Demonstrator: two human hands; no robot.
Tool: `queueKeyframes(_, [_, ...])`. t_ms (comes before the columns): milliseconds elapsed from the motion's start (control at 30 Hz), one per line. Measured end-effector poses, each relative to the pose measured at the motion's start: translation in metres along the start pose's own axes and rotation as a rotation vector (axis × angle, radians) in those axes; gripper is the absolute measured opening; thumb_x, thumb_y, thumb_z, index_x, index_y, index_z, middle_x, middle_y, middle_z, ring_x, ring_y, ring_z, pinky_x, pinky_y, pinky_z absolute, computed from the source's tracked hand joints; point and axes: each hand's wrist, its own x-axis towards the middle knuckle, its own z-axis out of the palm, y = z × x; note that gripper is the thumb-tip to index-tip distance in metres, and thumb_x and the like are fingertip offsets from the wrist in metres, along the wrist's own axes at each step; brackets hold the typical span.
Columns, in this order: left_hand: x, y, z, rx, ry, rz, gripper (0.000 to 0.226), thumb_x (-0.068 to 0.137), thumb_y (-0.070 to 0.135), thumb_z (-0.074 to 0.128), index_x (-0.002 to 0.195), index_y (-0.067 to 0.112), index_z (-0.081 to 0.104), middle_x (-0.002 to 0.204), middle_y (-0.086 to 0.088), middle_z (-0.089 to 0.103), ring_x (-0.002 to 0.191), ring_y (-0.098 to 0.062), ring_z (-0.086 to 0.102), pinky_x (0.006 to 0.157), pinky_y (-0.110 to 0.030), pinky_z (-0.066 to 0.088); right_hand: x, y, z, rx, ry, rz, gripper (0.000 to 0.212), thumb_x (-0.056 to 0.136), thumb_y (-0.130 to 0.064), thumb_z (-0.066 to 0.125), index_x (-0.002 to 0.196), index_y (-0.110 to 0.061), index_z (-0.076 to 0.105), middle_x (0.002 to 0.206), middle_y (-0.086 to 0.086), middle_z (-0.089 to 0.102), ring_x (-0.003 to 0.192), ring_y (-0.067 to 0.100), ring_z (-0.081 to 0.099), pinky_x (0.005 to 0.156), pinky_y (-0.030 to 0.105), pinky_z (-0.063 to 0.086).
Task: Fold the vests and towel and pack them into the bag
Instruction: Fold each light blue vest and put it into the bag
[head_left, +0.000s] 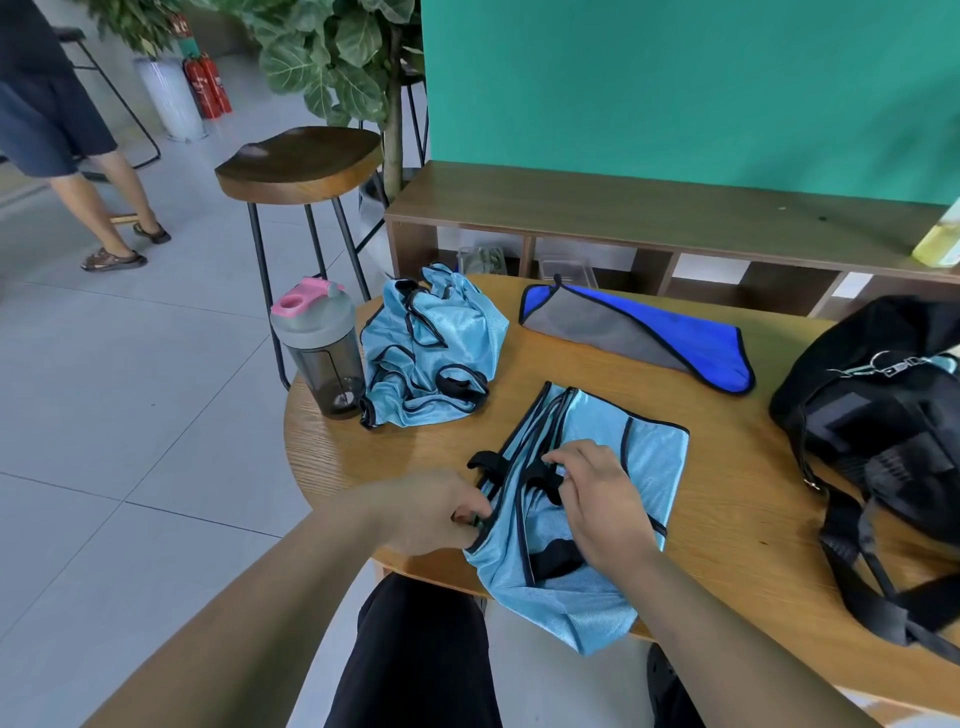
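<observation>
Round light-wood table (727, 467) before a green wall (675, 93). At near edge, partly folded light-blue mesh vest with black trim (654, 457), lower end hanging over the rim. Left hand (431, 512) curled, pinching vest's left edge; right hand (597, 499) curled on top, pinching a black strap (540, 475). Farther back left, second light-blue vest (431, 353), crumpled, just beside a grey shaker bottle with pink lid (322, 353). Blue-and-grey folded towel (649, 332) at far side. Black strapped bag (883, 415) at right, apart from all cloth.

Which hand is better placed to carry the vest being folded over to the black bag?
Right, probably. The right hand holds the vest on the side nearer the bag; the left hand pinches its left edge, farther away.
</observation>
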Motion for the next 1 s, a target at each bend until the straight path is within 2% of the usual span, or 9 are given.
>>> queueKeyframes(100, [-0.001, 0.001, 0.0, -0.011, -0.022, 0.033, 0.006, 0.098, 0.034, 0.064, 0.103, 0.035, 0.068, 0.098, 0.014, 0.062, 0.09, -0.008, 0.058, 0.084, -0.033, 0.054, 0.0, 0.0, 0.0, 0.011, 0.004, 0.001, 0.034, 0.103, -0.01, 0.047, 0.131, -0.02, 0.065, 0.128, -0.008, 0.056, 0.121, 0.013, 0.05, 0.104, 0.037, 0.051])
queueKeyframes(233, [-0.001, 0.002, 0.003, -0.113, 0.022, 0.047, 0.011, 0.092, 0.034, 0.074, 0.094, 0.042, 0.067, 0.096, 0.02, 0.059, 0.085, -0.002, 0.054, 0.077, -0.018, 0.045, 0.001, 0.0, 0.001, 0.004, 0.003, 0.008, 0.033, 0.103, -0.011, 0.047, 0.129, -0.02, 0.066, 0.126, -0.008, 0.056, 0.119, 0.014, 0.051, 0.102, 0.038, 0.052])
queueKeyframes(333, [-0.003, 0.001, 0.006, -0.239, 0.097, 0.041, 0.016, 0.091, 0.025, 0.073, 0.087, 0.04, 0.067, 0.091, 0.023, 0.061, 0.081, 0.0, 0.054, 0.075, -0.016, 0.044, 0.001, 0.001, 0.002, -0.007, 0.003, 0.004, 0.034, 0.103, -0.014, 0.044, 0.128, -0.02, 0.065, 0.124, -0.009, 0.056, 0.116, 0.014, 0.051, 0.101, 0.038, 0.051])
queueKeyframes(533, [-0.011, -0.004, 0.017, -0.74, 0.412, -0.061, 0.011, 0.099, 0.005, 0.059, 0.098, 0.016, 0.059, 0.079, 0.006, 0.064, 0.073, -0.012, 0.053, 0.068, -0.027, 0.046, 0.002, 0.001, 0.002, -0.021, -0.009, 0.032, 0.036, 0.103, -0.011, 0.046, 0.131, -0.021, 0.065, 0.126, -0.01, 0.055, 0.119, 0.014, 0.05, 0.104, 0.036, 0.049])
queueKeyframes(667, [-0.014, -0.003, 0.03, -1.013, 0.714, -0.233, 0.026, 0.101, 0.005, 0.051, 0.109, 0.028, 0.062, 0.094, 0.008, 0.074, 0.085, -0.007, 0.065, 0.078, -0.03, 0.051, 0.003, 0.001, 0.002, -0.009, -0.013, 0.022, 0.036, 0.103, -0.012, 0.044, 0.131, -0.021, 0.065, 0.126, -0.01, 0.055, 0.117, 0.012, 0.05, 0.105, 0.035, 0.049])
queueKeyframes(767, [-0.014, -0.014, 0.043, -0.776, 0.907, -0.383, 0.032, 0.098, 0.013, 0.058, 0.116, 0.039, 0.061, 0.108, 0.019, 0.069, 0.094, -0.003, 0.064, 0.092, -0.038, 0.056, 0.003, 0.001, 0.002, -0.013, -0.007, 0.024, 0.036, 0.103, -0.012, 0.045, 0.132, -0.02, 0.065, 0.127, -0.009, 0.055, 0.118, 0.013, 0.05, 0.105, 0.035, 0.049])
queueKeyframes(867, [-0.015, -0.014, 0.051, -0.5, 1.032, -0.506, 0.032, 0.096, 0.018, 0.062, 0.123, 0.033, 0.056, 0.117, 0.007, 0.062, 0.099, -0.01, 0.061, 0.095, -0.043, 0.053, 0.003, 0.0, 0.002, -0.013, 0.0, 0.019, 0.035, 0.103, -0.011, 0.046, 0.132, -0.02, 0.066, 0.126, -0.008, 0.056, 0.119, 0.014, 0.051, 0.105, 0.035, 0.049])
queueKeyframes(933, [-0.022, 0.003, 0.055, -0.311, 1.221, -0.413, 0.036, 0.093, 0.014, 0.064, 0.125, 0.029, 0.058, 0.119, 0.008, 0.053, 0.108, -0.019, 0.056, 0.096, -0.042, 0.05, 0.003, 0.0, 0.002, -0.019, -0.002, 0.015, 0.036, 0.103, -0.01, 0.047, 0.132, -0.019, 0.066, 0.126, -0.008, 0.056, 0.119, 0.014, 0.051, 0.106, 0.035, 0.049])
queueKeyframes(1000, [-0.03, 0.035, 0.061, -0.167, 1.223, -0.147, 0.031, 0.092, 0.017, 0.067, 0.12, 0.03, 0.06, 0.112, 0.012, 0.051, 0.106, -0.016, 0.053, 0.092, -0.038, 0.047, 0.003, 0.0, 0.002, -0.026, -0.005, 0.018, 0.036, 0.103, -0.011, 0.046, 0.132, -0.019, 0.066, 0.126, -0.008, 0.056, 0.119, 0.014, 0.051, 0.107, 0.034, 0.048])
